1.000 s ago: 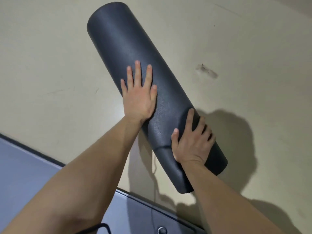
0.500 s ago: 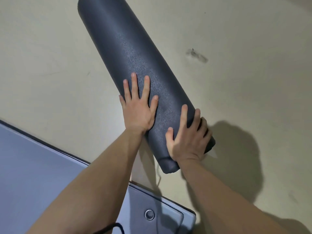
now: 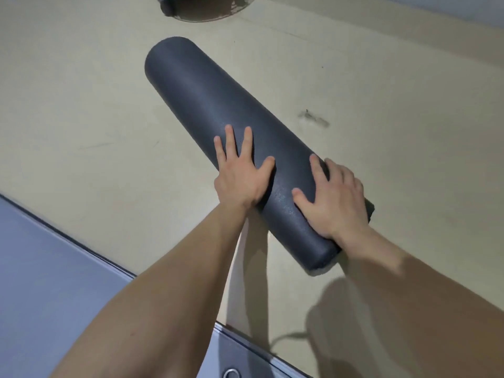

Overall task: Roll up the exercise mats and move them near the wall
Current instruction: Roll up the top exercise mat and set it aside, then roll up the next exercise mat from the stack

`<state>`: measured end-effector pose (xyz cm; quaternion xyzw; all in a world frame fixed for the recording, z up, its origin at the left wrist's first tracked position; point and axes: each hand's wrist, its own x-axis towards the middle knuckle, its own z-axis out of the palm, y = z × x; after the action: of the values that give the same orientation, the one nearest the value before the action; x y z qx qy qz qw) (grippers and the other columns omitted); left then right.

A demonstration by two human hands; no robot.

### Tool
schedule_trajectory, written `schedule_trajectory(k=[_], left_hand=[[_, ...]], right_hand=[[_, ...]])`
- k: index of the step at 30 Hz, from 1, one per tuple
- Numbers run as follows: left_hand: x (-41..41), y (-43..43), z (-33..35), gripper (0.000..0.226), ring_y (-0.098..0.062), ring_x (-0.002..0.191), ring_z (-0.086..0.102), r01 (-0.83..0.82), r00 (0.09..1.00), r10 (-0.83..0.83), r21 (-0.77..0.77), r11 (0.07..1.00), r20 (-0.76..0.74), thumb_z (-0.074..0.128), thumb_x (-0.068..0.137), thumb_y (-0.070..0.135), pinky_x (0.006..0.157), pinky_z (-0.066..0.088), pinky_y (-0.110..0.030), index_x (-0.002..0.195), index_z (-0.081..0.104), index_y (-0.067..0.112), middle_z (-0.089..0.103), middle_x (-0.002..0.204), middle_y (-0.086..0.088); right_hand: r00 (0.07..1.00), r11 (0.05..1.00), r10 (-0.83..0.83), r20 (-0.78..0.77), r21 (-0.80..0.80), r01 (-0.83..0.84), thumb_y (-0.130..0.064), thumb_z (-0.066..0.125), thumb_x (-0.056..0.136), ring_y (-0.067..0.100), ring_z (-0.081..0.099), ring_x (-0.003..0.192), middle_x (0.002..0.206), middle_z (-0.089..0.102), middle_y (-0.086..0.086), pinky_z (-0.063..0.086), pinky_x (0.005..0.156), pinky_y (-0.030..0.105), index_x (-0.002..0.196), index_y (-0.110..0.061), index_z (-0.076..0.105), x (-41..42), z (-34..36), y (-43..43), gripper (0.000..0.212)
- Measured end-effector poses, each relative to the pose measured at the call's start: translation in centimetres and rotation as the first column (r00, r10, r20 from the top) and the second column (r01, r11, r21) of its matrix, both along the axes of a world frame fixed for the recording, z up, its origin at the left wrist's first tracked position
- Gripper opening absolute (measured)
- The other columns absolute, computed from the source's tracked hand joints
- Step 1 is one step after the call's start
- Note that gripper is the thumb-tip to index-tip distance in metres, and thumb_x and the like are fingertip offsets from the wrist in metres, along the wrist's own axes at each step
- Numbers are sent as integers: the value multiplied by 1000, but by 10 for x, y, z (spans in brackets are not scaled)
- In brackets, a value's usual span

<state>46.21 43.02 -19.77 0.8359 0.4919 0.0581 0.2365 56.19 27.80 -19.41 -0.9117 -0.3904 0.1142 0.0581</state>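
Now left hand (image 3: 240,178) lies flat on rolled mat (image 3: 196,88); right hand (image 3: 335,200) wraps it.

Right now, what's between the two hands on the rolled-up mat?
Only a bare strip of the rolled mat lies between the left hand and right hand, seen in the head view.
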Motion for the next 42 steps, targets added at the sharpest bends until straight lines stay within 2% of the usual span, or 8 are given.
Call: schedule_trajectory(k=[3, 8, 16, 23, 27, 31, 36, 42], left_hand=[[23, -17, 6, 78, -18, 156, -18, 68, 997, -65, -71, 995, 45, 48, 98, 52, 109, 41, -50, 163, 9, 36, -15, 171, 10], [31, -41, 8, 84, -26, 157, -15, 268, 963, -270, -67, 961, -25, 55, 98, 51, 113, 40, -49, 164, 7, 33, -16, 171, 4], [-27, -53, 78, 62, -22, 147, 30, 251, 938, -257, -57, 966, -234, 51, 100, 41, 108, 43, -43, 158, 32, 28, 42, 158, 2], [-171, -161, 87, 79, -26, 155, 12, -12, 891, -79, -198, 980, -446, 54, 96, 51, 117, 33, -42, 162, 18, 28, 17, 169, 3], [-268, -182, 40, 116, -32, 157, -12, -212, 785, 54, -186, 959, -617, 59, 82, 76, 123, 16, -54, 163, -3, 22, -14, 171, -1], [-326, -206, -13, 129, -31, 156, -20, -285, 818, 95, -256, 924, -567, 56, 73, 88, 125, 6, -57, 159, -23, 33, -33, 165, 0], [-345, -216, -47, 114, -17, 152, -31, -311, 916, 240, -191, 931, -320, 55, 78, 83, 122, -14, -51, 158, -17, 47, -34, 164, 14], [-352, -221, -59, 111, -16, 153, -29, -293, 935, 252, -140, 946, -251, 59, 80, 75, 124, -13, -51, 160, -10, 44, -29, 166, 13]], right_hand=[[992, 998, 53, 113, -28, -50, -64, 26, 91, 38, 34, 142, 162, 35, 11, 27, 118, 54, 161, -33, 28, 29, 20, -11, 76], [978, 947, 180, 102, -288, -144, -63, 53, 95, 43, -10, 156, 169, -20, 14, 8, 125, 61, 161, -33, -16, 18, 22, -47, 101], [979, 949, 199, 45, -259, -181, -48, 54, 99, 37, 15, 155, 171, 10, 12, 18, 126, 53, 162, -26, 10, 23, 76, -64, 80], [895, 865, 432, -114, -230, -447, -49, 45, 102, 34, 25, 149, 166, 22, 9, 23, 121, 50, 160, -23, 19, -53, 104, -72, 69], [708, 703, 617, -343, -164, -692, -43, 48, 100, 33, 22, 149, 167, 16, 6, 26, 117, 47, 162, -28, 16, -144, 74, -64, 71], [588, 593, 680, -438, -142, -793, -38, 37, 106, 32, 10, 155, 172, 3, 5, 19, 123, 49, 164, -27, 9, -236, 13, -81, 65], [708, 703, 676, -203, -111, -702, -43, 29, 108, 39, -3, 158, 173, -3, 11, 4, 126, 56, 166, -26, 7, -294, -56, -118, 64], [757, 733, 649, -72, -208, -648, -62, 6, 99, 35, -13, 157, 172, -12, 8, -3, 124, 55, 164, -32, -6, -305, -70, -118, 73]])
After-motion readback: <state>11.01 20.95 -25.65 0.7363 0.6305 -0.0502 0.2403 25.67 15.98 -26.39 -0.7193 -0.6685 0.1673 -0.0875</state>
